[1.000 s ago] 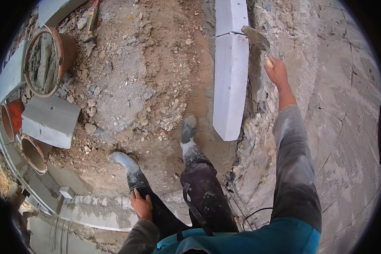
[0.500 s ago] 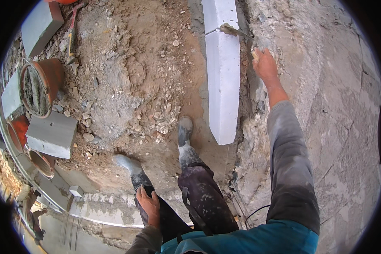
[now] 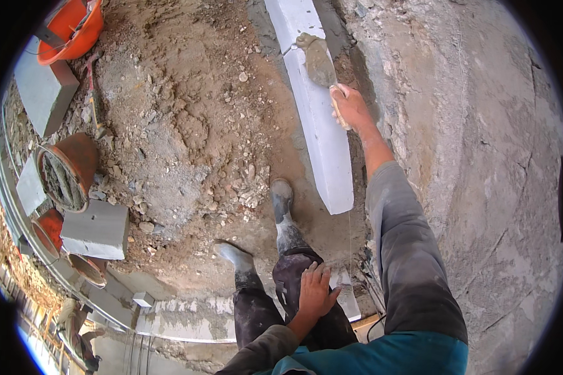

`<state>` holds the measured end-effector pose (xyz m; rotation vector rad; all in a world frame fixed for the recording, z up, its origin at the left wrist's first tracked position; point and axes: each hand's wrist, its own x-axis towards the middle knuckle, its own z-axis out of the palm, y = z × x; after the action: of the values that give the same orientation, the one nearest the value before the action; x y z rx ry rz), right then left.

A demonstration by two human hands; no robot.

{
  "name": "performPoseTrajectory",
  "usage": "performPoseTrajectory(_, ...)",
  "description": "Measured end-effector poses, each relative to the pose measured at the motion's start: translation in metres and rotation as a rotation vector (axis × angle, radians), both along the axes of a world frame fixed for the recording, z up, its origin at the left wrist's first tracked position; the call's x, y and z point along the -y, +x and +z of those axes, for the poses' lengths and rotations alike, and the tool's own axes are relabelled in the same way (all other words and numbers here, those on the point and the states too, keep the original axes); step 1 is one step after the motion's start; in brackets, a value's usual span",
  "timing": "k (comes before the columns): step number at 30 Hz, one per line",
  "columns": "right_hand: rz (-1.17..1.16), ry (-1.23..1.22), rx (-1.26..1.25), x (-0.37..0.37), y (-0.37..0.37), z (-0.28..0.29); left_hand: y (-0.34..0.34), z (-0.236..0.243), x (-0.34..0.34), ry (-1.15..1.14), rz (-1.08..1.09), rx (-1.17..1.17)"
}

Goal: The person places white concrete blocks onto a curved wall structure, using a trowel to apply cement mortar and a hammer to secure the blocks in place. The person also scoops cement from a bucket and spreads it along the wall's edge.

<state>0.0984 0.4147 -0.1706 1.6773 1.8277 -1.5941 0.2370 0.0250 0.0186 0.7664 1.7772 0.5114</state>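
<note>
My right hand [image 3: 350, 109] is closed on the wooden handle of a trowel, whose mortar-smeared blade [image 3: 321, 65] lies over the right side of the crack between two long white blocks, the upper one [image 3: 289, 19] and the lower one [image 3: 322, 150]. A lump of mortar shows at the blade's tip. Grey mortar lines both sides of the blocks near that joint. My left hand [image 3: 316, 290] rests on my trouser leg at the thigh, fingers spread and holding nothing.
Along the left are an orange tub [image 3: 62, 53], a hammer-like tool [image 3: 95, 106], a mortar bucket [image 3: 81, 159], other buckets and grey blocks [image 3: 94, 228] on rubbly soil. Rough concrete [image 3: 481, 156] spans the right. Another person [image 3: 75, 331] is at the lower left edge.
My right hand has brought the trowel leftward from beside the blocks onto their joint. My left hand has moved rightward to my other leg. The view has shifted, bringing the orange tub in.
</note>
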Motion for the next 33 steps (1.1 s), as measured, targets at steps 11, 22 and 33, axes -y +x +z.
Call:
performPoseTrajectory(11,0.050,0.022,0.051,0.018,-0.023,-0.001,-0.003,-0.014,-0.003,0.057,0.138,-0.007)
performPoseTrajectory(22,0.119,0.456,0.046,0.028,-0.025,-0.029,-0.006,-0.016,-0.004,0.105,0.167,0.037)
performPoseTrajectory(33,-0.100,0.142,-0.066,0.046,0.023,-0.001,-0.009,-0.015,-0.002,0.066,0.068,0.016)
